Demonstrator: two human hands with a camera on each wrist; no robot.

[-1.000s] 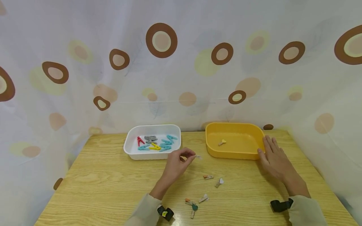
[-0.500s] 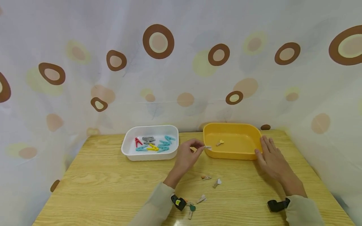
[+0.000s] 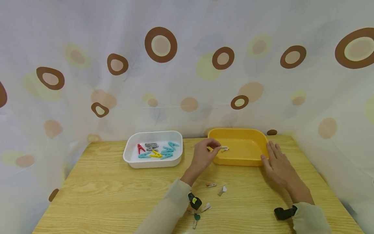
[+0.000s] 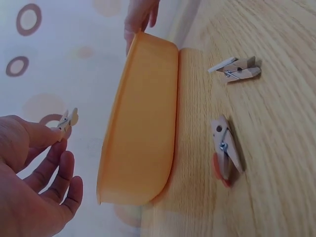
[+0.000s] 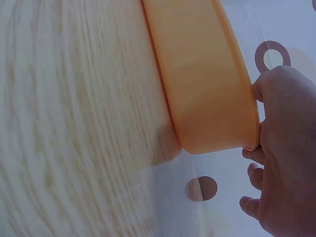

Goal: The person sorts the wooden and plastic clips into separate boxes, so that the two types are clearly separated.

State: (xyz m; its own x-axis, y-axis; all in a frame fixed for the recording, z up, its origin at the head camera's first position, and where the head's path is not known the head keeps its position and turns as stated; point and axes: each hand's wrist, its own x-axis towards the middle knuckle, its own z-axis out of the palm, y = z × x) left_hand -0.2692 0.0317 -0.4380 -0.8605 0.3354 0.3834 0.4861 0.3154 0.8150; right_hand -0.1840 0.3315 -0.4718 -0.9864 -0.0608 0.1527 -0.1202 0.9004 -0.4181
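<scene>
Between thumb and forefinger, my left hand (image 3: 203, 154) pinches a small wooden clothespin (image 4: 67, 120) above the left part of the yellow tray (image 3: 239, 162). The other fingers are loosely bent. Inside the tray lies another small clothespin (image 3: 224, 150), mostly overlapped by the held one in the head view. My right hand (image 3: 279, 165) rests against the tray's right front corner, fingers extended along the side and thumb at the rim. Nearer on the table lie clothespins with an orange (image 3: 211, 185), a white (image 3: 222, 190) and a green heart (image 3: 197, 217).
Left of the yellow tray stands a white tray (image 3: 152, 164) holding red, grey, yellow and light-blue clips. Another white-heart clothespin (image 3: 206, 207) lies near the left wrist, which partly covers an orange one (image 3: 190, 209). A patterned curtain (image 3: 187, 65) hangs behind the table.
My left hand has carried the clothespin rightward and away from me, from between the two trays to over the yellow one. The right hand stays at the tray's corner. The head view has shifted slightly.
</scene>
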